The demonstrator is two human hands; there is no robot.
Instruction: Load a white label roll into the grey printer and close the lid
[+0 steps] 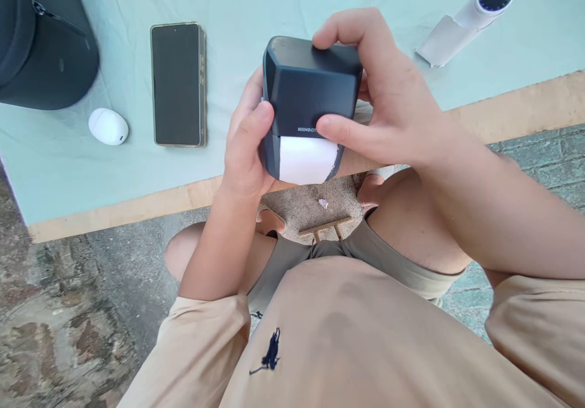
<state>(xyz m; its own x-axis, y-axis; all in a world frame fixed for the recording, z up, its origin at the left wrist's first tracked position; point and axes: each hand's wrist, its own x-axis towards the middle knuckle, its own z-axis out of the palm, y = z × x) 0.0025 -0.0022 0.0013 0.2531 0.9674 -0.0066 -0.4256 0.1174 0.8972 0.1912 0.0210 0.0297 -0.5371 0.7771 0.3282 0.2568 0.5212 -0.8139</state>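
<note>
A dark label printer [315, 91] marked NIIMBOT is held up in both hands near the table's front edge. From its lower end shows a white paper label [304, 159], with small jagged marks along its right side. My left hand [249, 134] grips the printer's left side, thumb on the front edge. My right hand [388, 91] closes round the right side, its index finger on the top and its thumb beside the lettering. The printer's underside is hidden.
On the cloth-covered table [237, 6] lie a phone [177, 85], a small white oval case [108, 126] and a black zippered bag [46, 42] at left. A white cylinder [466, 21] with a dark round end lies at the back right. My knees are below the table edge.
</note>
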